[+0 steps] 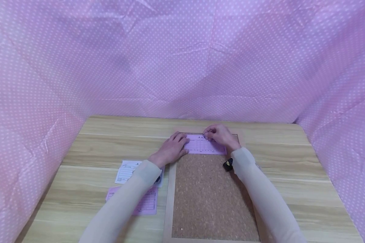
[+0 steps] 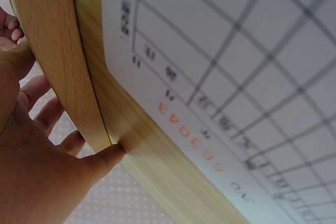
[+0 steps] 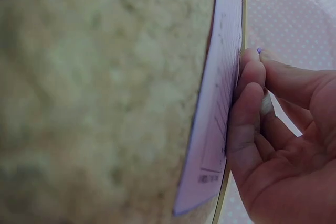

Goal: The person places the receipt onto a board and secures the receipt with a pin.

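Note:
A corkboard (image 1: 214, 199) with a wooden frame lies on the table, a pink printed form (image 1: 203, 145) across its far end. My left hand (image 1: 171, 148) rests on the board's left frame, its extended fingers over the form's left edge. Over the form's top edge, near its middle, my right hand (image 1: 220, 135) pinches a small push pin (image 3: 259, 50) between thumb and fingertips. Only the pin's purple end shows in the right wrist view; the fingers hide the rest. There, the other fingers of that hand lie curled against the form.
Left of the board, a white printed form (image 1: 126, 171) and another pink form (image 1: 147, 202) lie on the wooden table (image 1: 88, 175), partly under my left forearm. A black wrist device (image 1: 228, 164) hangs at my right cuff. Pink dotted cloth (image 1: 182, 67) surrounds the table.

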Demonstrator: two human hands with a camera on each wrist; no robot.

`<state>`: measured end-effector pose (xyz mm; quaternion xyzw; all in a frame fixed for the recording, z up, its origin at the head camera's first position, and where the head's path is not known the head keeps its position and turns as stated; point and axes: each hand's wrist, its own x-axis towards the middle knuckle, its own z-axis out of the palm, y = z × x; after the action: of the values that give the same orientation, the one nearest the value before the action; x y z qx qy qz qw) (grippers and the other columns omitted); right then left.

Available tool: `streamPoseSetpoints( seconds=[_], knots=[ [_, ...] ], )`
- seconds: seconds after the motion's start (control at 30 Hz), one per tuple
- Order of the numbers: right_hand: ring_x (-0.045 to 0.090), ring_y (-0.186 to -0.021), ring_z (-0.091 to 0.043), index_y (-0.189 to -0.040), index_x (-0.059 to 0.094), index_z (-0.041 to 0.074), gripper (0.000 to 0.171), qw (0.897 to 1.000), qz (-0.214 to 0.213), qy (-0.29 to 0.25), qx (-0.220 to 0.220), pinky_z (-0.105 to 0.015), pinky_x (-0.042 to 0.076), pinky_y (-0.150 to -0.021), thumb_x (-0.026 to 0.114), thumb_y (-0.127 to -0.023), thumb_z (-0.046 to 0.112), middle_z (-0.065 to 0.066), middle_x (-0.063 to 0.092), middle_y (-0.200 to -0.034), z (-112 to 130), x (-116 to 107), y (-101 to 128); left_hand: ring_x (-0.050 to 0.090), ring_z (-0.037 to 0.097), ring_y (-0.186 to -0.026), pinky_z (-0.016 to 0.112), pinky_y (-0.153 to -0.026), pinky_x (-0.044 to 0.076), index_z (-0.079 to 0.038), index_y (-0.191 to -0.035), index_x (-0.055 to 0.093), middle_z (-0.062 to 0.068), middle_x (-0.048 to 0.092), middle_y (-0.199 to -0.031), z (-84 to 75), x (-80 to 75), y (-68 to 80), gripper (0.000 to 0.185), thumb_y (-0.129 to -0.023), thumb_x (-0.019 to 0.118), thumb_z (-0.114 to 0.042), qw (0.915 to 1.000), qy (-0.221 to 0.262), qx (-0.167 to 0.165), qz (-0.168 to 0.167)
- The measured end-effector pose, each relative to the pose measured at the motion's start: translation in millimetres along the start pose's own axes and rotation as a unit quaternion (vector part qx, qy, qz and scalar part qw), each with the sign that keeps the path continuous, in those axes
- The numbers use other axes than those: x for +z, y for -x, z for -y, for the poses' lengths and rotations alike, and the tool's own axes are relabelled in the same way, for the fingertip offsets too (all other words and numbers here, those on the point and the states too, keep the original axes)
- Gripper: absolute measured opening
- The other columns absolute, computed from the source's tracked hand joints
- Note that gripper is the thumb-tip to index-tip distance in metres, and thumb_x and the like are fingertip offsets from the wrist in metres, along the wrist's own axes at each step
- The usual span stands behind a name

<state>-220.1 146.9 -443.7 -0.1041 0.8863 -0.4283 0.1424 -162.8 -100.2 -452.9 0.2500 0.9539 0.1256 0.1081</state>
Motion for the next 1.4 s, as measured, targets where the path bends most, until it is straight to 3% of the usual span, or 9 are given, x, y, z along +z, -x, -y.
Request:
streamPoseSetpoints(
  seconds=[0.33,0.7,0.93,1.2,1.4],
  knots=[
    [0.063,-0.078,-0.015,-0.108,0.078,0.004,0.015,0.999,0.022,0.03,0.01,-0.029,0.049,-0.075,0.066,-0.101,0.009,-0.004,0.072,-0.085,3,0,-5,0.02,0.037,-0.156,0.055,-0.124,0.026,-0.009,-0.152,0.05,0.012,0.036,-0.163,1.8,-1.1,-1.7,0.052,-0.107,0.057,-0.034,1.0,-0.001,-0.003,0.003],
    [0.06,-0.074,-0.012,-0.105,0.078,0.0,0.015,0.999,0.029,0.03,0.026,-0.022,0.048,-0.067,0.065,-0.098,0.005,-0.002,0.071,-0.08,7,1,-12,0.019,0.037,-0.156,0.055,-0.123,0.026,-0.01,-0.152,0.049,0.011,0.035,-0.163,5.3,-1.9,-3.3,0.051,-0.108,0.056,-0.035,0.9999,-0.006,-0.003,0.011],
    [0.063,-0.078,-0.014,-0.106,0.078,0.0,0.017,0.998,0.03,0.045,0.041,-0.023,0.051,-0.069,0.069,-0.097,0.011,-0.004,0.073,-0.084,10,3,-15,0.019,0.037,-0.156,0.056,-0.123,0.026,-0.011,-0.152,0.049,0.011,0.035,-0.163,8.5,-4.0,-4.6,0.051,-0.107,0.057,-0.035,0.9999,-0.001,-0.008,0.012],
    [0.062,-0.085,-0.018,-0.099,0.079,0.002,0.016,0.996,0.016,0.074,0.046,-0.027,0.049,-0.076,0.073,-0.093,0.016,-0.005,0.073,-0.091,10,3,-17,0.021,0.038,-0.155,0.056,-0.122,0.029,-0.009,-0.151,0.05,0.012,0.036,-0.162,9.4,-5.2,-5.7,0.05,-0.108,0.056,-0.033,0.9999,-0.005,0.007,0.011],
    [0.056,-0.071,-0.015,-0.085,0.073,0.005,0.015,0.994,0.014,0.096,0.047,-0.025,0.044,-0.064,0.075,-0.093,0.018,-0.005,0.069,-0.086,8,-1,-17,0.02,0.037,-0.155,0.057,-0.122,0.028,-0.009,-0.152,0.049,0.011,0.036,-0.163,10.2,-6.3,-6.2,0.051,-0.108,0.056,-0.035,0.9999,0.002,0.01,0.014]
  ],
)
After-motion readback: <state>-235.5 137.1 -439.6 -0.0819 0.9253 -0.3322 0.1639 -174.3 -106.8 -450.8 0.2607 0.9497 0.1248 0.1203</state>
